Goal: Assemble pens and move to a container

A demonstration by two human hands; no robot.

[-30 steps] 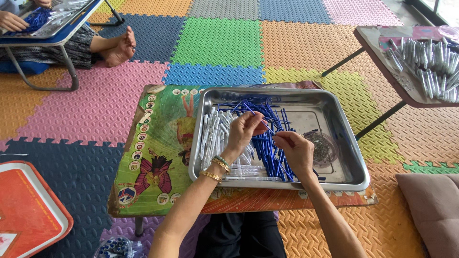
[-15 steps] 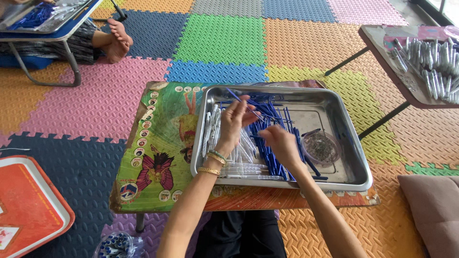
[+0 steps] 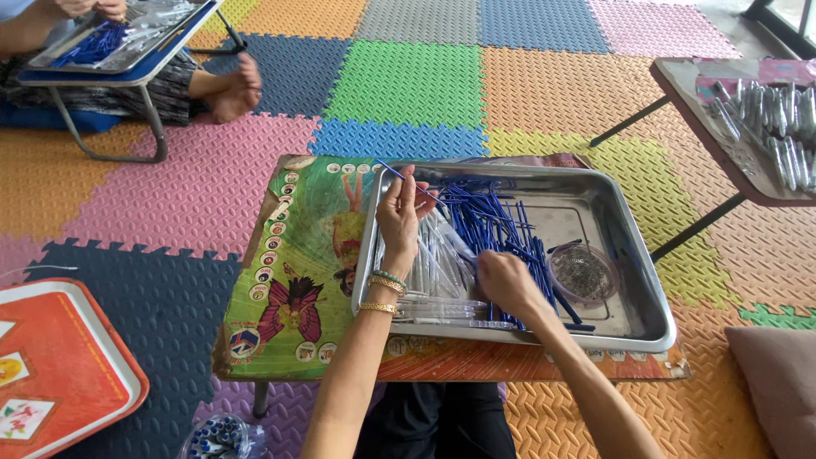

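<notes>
A thin blue pen refill (image 3: 399, 176) is pinched between the fingers of the left hand (image 3: 399, 223), raised over the left end of a steel tray (image 3: 633, 280). The right hand (image 3: 503, 285) reaches down into the heap of blue refills (image 3: 493, 225) in the tray's middle, fingers curled on them; whether it grips one I cannot tell. Clear pen tubes (image 3: 438, 263) lie just beside the heap, under the left hand, and a small round clear dish (image 3: 582, 274) sits to the right. The tray rests on a low table (image 3: 297, 280) with a green picture top, standing on coloured foam floor mats (image 3: 408, 81).
</notes>
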